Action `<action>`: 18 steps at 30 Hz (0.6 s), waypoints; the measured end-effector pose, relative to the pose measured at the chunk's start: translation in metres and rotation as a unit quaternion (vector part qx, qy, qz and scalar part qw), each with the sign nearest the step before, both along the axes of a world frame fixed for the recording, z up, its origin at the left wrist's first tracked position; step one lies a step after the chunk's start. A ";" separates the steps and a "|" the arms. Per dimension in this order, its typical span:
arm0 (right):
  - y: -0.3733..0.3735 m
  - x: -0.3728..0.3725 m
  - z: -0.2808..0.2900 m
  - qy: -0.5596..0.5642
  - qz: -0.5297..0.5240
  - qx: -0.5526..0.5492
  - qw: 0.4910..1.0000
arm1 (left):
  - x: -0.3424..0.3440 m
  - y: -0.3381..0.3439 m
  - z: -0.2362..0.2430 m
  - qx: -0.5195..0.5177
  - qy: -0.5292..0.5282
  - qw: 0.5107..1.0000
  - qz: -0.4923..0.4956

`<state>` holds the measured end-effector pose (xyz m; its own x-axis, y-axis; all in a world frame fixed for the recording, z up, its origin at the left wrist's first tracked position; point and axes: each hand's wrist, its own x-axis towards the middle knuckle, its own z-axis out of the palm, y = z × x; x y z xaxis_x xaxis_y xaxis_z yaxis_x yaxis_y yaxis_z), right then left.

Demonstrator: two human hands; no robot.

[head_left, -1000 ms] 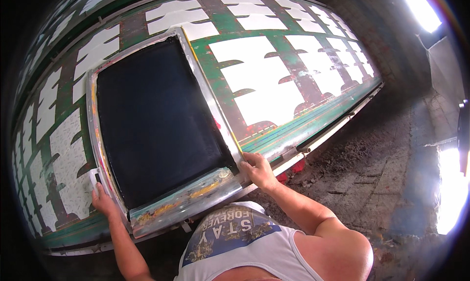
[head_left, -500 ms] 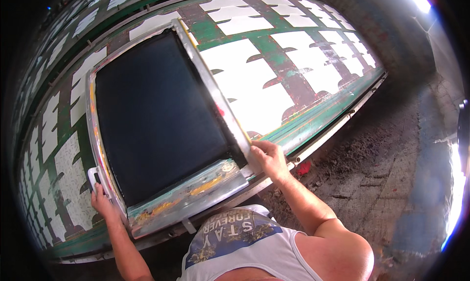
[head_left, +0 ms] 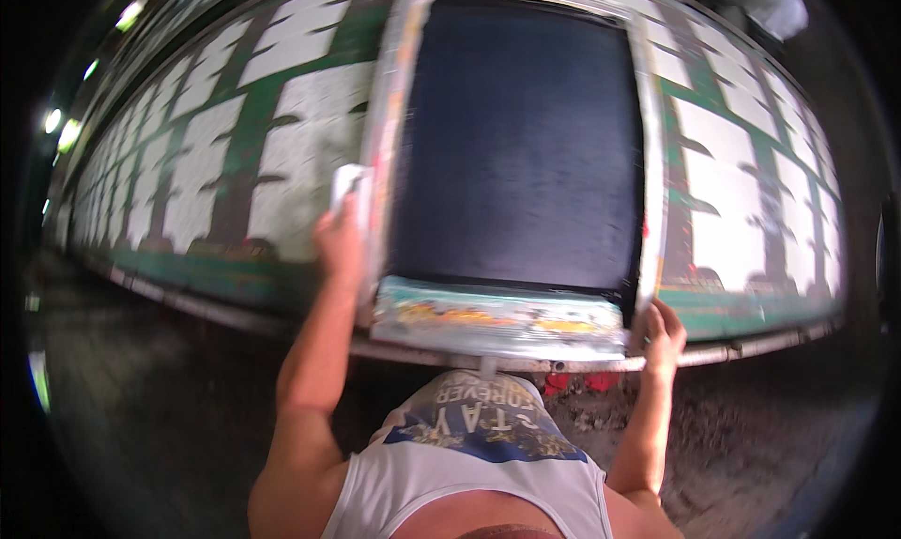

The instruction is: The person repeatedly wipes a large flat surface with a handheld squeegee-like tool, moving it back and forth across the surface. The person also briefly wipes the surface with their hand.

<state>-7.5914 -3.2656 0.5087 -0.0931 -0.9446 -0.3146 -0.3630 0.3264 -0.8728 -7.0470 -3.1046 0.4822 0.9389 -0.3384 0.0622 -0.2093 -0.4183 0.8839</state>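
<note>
A large screen printing frame with a dark mesh and a pale, paint-stained metal rim is in front of me, over the long printing table. My left hand is closed around the white handle on the frame's left side. At the lower right corner, my right hand grips the rim, its fingers curled at the edge. A strip smeared with yellow and teal paint crosses the near end of the frame. White cut fabric pieces lie in rows on both sides of it.
The green and brown printing table stretches far left and right, with a metal rail along its near edge. Red objects show below the rail. Across the table at the upper right is a blurred person in white.
My view has turned left, and the frame now appears upright and further right in it. Both hands still hold the frame. The person in white has come into view.
</note>
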 end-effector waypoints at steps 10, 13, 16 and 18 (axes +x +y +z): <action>-0.032 -0.059 -0.005 0.047 0.044 -0.040 0.997 | -0.058 -0.028 -0.016 -0.099 0.014 0.995 0.000; -0.036 -0.070 -0.009 0.047 0.054 -0.042 0.997 | -0.066 -0.029 -0.020 -0.102 0.003 0.995 -0.005; -0.039 -0.079 -0.013 0.070 0.085 -0.054 0.992 | -0.071 -0.031 -0.022 -0.110 0.023 0.994 -0.007; -0.042 -0.085 -0.015 0.082 0.099 -0.054 0.990 | -0.073 -0.032 -0.022 -0.112 0.035 0.993 -0.006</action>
